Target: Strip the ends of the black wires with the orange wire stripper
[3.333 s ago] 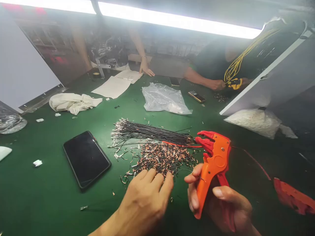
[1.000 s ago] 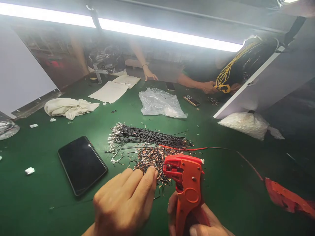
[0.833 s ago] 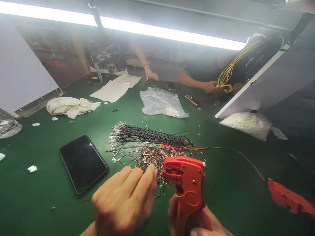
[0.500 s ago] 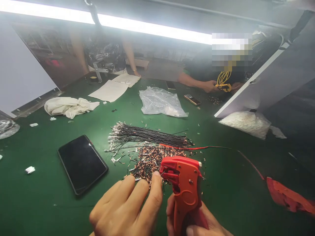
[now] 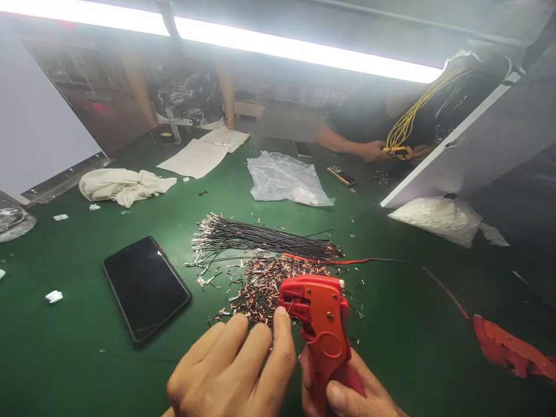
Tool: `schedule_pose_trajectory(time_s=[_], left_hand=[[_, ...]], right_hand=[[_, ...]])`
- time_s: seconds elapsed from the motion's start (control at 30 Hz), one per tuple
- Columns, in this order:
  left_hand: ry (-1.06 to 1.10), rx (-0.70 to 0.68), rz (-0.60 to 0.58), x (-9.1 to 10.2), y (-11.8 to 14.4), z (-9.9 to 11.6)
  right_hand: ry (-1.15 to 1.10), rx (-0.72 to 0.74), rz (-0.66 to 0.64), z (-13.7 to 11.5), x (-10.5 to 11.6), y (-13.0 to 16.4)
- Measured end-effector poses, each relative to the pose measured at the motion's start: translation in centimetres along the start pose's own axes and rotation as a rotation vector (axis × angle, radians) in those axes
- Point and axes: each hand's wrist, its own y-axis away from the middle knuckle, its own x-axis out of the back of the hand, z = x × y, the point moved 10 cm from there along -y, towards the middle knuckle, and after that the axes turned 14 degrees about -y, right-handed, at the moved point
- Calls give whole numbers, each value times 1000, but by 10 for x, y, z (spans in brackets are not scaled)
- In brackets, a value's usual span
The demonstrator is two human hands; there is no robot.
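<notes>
My right hand [image 5: 360, 394] is wrapped round the handles of a red and orange wire stripper [image 5: 325, 330], held upright with its jaws facing left. My left hand [image 5: 238, 370] is closed just left of the jaws, its index fingertip touching the edge of them. A thin dark wire [image 5: 291, 306] shows between that fingertip and the jaws; the rest of it is hidden by my hand. Behind the tool lies a heap of short wire scraps [image 5: 263, 285] with copper ends. Beyond the heap rests a bundle of black wires [image 5: 264, 236] with metal terminals at their left ends.
A dark phone [image 5: 147, 288] lies at left on the green table [image 5: 403, 324]. A second red tool [image 5: 512, 347] lies at right, near a thin red strip [image 5: 347, 262]. Farther back are a clear plastic bag [image 5: 289, 179], white cloth [image 5: 125, 186], papers [image 5: 200, 156] and a co-worker's hands [image 5: 373, 150].
The wire stripper has shifted slightly left relative to the scrap heap, and my left hand has moved slightly right and down. A co-worker's arm at back left has drawn in from the papers.
</notes>
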Motion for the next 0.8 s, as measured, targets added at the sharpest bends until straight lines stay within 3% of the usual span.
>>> schedule_pose_trajectory(time_s=[0.27, 0.47, 0.63, 0.8], left_hand=[[24, 33, -1, -3, 1, -2], [229, 112, -22, -10, -10, -22], [480, 155, -101, -20, -20, -44], [532, 138, -106, -23, -22, -47]], right_hand=[[29, -69, -6, -3, -8, -2], [-216, 13, -190, -7, -17, -5], [-232, -174, -83, 0, -8, 0], [-228, -197, -9, -8, -9, 12]])
